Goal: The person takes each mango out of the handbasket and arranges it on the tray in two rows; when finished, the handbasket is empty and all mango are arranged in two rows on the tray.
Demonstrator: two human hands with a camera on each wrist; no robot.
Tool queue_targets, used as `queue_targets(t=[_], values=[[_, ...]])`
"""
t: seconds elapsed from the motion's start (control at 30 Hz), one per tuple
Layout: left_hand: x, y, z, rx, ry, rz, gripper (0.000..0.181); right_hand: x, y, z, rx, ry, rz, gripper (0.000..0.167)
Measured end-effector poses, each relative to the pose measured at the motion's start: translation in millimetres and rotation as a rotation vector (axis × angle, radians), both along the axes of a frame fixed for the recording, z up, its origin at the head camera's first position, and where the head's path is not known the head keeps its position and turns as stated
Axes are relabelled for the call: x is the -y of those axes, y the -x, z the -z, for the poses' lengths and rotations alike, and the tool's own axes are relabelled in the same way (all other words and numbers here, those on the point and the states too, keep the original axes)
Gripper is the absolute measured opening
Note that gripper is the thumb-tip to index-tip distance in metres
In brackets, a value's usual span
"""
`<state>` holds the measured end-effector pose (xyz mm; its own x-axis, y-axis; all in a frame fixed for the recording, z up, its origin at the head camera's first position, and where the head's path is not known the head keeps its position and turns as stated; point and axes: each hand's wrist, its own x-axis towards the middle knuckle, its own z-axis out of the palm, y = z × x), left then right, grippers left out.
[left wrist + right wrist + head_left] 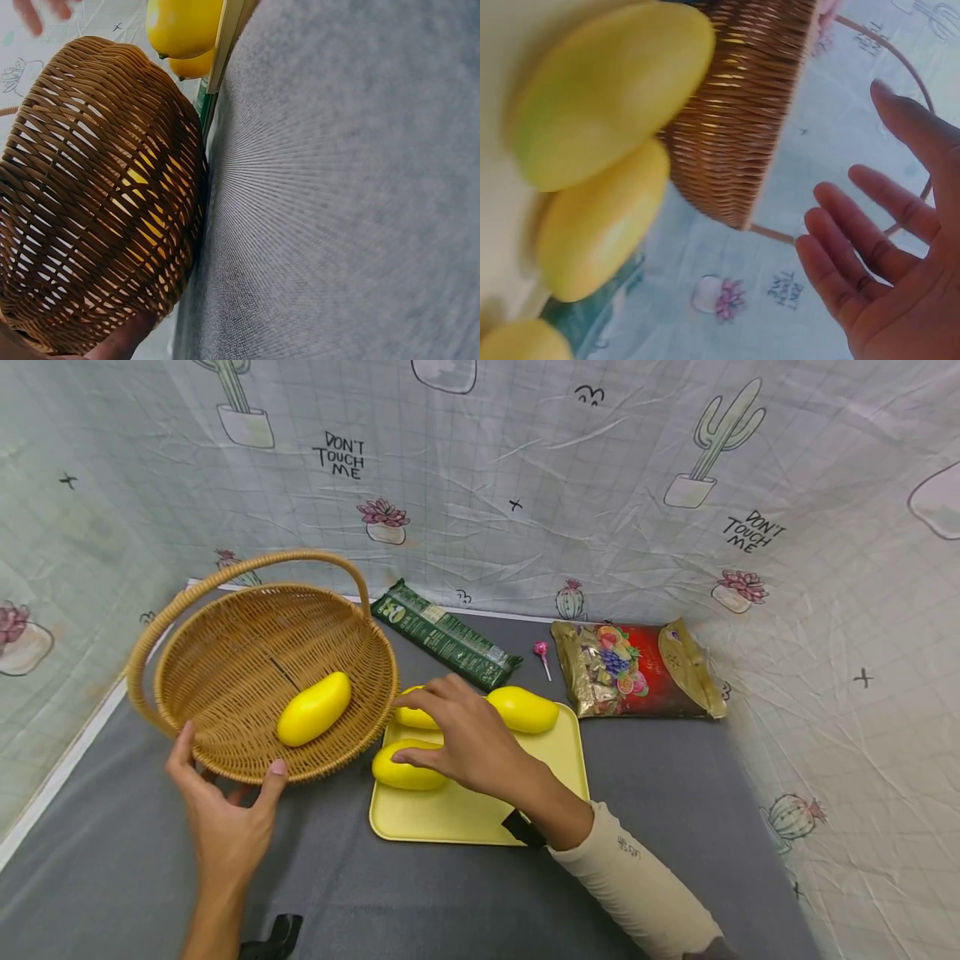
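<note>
My left hand grips the near edge of a wicker basket, which leans toward me with its arched handle up. One yellow mango lies inside. My right hand hovers over a pale yellow tray, fingers spread and holding nothing. On the tray lie a front-left mango, a partly covered mango behind it, and a third mango at the back. In the right wrist view the palm and loosely extended fingers are apart from the mangoes.
Behind the tray lies a long green packet. A pink lollipop lies between it and a red and gold candy bag. Printed cloth walls close in the grey table at the back and sides.
</note>
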<state>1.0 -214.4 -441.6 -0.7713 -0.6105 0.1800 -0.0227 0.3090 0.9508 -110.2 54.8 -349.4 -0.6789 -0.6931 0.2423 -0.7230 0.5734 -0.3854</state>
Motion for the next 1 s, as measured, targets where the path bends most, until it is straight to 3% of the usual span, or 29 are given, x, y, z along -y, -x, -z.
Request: queue_targets(t=[0.17,0.33,0.7,1.0], values=[[0.6,0.3,1.1,0.007,0.000,0.001,0.104,19.9,11.7,-15.7,0.008,-0.028,-0.064,0.061],[1.3,0.2,1.4,0.013,0.002,0.000,0.104,44.1,22.0,-21.5,0.053,-0.080,-0.131,0.063],[0.8,1.1,-1.9,0.003,-0.003,0.017,0.104,91.8,47.9,-9.3,0.083,-0.130,-0.229,0.061],[1.9,1.0,-1.1,-0.001,-0.008,0.009,0.105,120.0,61.9,2.2,0.100,-0.233,-0.262,0.061]])
